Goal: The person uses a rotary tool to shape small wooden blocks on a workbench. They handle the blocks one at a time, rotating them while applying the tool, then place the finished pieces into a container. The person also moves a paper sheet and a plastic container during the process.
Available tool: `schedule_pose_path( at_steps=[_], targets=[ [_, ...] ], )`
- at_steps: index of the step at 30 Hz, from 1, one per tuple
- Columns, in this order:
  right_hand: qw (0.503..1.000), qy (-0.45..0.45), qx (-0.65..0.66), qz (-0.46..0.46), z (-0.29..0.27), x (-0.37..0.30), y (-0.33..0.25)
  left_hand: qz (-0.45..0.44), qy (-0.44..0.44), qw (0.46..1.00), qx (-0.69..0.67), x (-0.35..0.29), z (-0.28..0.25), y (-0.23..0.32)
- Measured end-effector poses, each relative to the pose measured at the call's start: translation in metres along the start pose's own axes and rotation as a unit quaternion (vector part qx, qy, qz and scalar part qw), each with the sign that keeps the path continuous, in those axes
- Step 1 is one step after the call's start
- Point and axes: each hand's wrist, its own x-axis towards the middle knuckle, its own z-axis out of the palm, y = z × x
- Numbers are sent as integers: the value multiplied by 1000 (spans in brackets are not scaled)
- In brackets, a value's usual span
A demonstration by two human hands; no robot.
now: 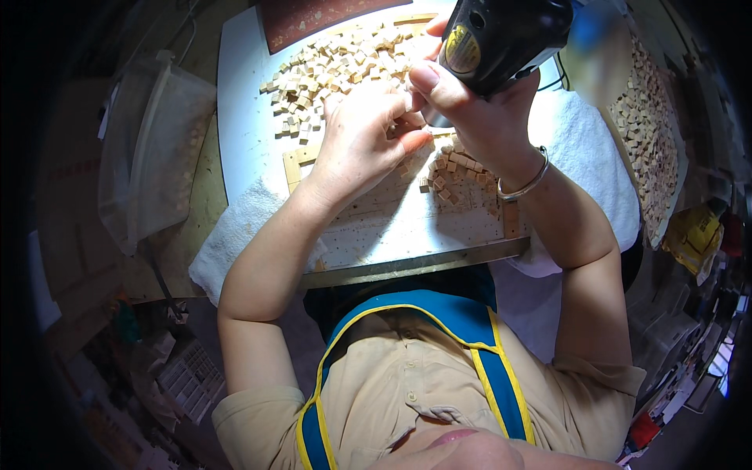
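Observation:
Both my hands meet above the white work board (376,235). My left hand (356,141) has its fingers curled toward the thumb; what they hold, if anything, is lost in the glare. Close beside it, my right hand (489,117) is bent with the thumb pointing left, partly behind a black housing (509,47) with a yellow round sticker. Whether the right hand grips that housing I cannot tell. Under my hands lies a wooden frame (292,168) with small wooden cubes (454,172) inside it. Many more loose cubes (337,70) are heaped beyond my left hand.
A translucent plastic bin (149,149) stands at left. White towels (243,227) drape the near left corner and the right side (595,164). At far right is a large spread of cubes (646,133), with a yellow bag (695,235) below. A dark red panel (321,19) lies at the back.

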Motion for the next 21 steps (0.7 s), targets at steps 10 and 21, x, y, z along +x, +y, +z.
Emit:
schedule_pose_path(
  at_steps=[10, 21],
  targets=[
    [1000, 5, -8, 13, 0, -1, -1, 5, 4, 1000, -6, -1, 2, -2],
    [1000, -11, -1, 6, -1, 0, 0, -11, -8, 1000, -7, -3, 5, -7]
  ],
)
